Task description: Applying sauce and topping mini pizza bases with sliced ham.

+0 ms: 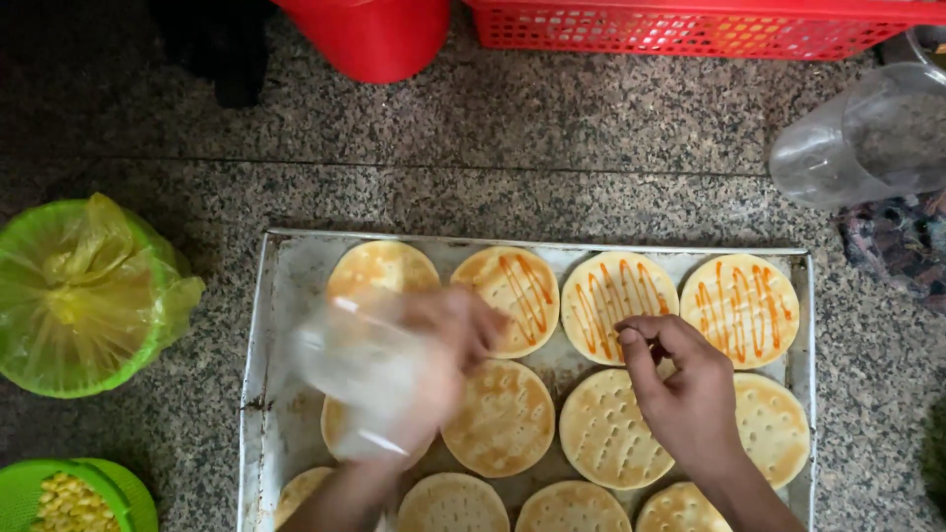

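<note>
On the speckled granite counter sits a dented metal tray of round dimpled flatbreads; four along the 12 o'clock row wear orange sauce zigzags. Left hand, blurred, grips a crinkly clear plastic bag. Right hand pinches fingertips together, can't tell on what. At 9 o'clock, green bowl of corn.

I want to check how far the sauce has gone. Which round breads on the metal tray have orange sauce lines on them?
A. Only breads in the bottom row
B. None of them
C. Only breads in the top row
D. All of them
C: the orange zigzag lines show on top-row round breads only; the lower breads on the tray are plain.
</note>
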